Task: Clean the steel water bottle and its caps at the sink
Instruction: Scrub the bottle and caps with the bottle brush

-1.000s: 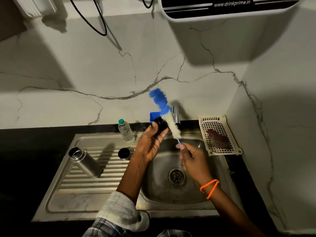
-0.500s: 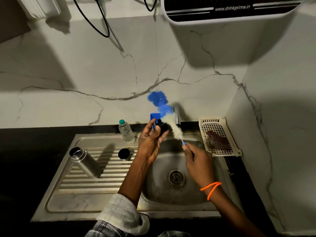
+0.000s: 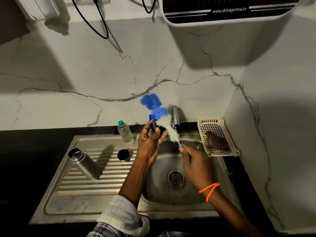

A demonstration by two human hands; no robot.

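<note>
The open steel water bottle [image 3: 84, 163] stands tilted on the ribbed drainboard at the left. A dark cap [image 3: 123, 155] sits on the drainboard to its right. Above the basin, my left hand [image 3: 150, 142] holds a small dark cap [image 3: 153, 126] in its fingertips. My right hand [image 3: 195, 161] grips the thin handle of a bottle brush [image 3: 160, 117] with white bristles low and blue bristles at the tip. The white bristles lie against the cap in my left hand.
The steel sink basin [image 3: 153, 190] with its drain [image 3: 175, 178] lies below both hands. A tap [image 3: 175, 117] stands behind the brush. A small plastic water bottle [image 3: 125, 132] stands at the sink's back edge. A white perforated tray [image 3: 217, 136] with a scrubber sits right.
Both hands have shifted slightly right and the brush has slid along the cap; its blue tip now bends more to the left. The bottle and the loose cap have not moved.
</note>
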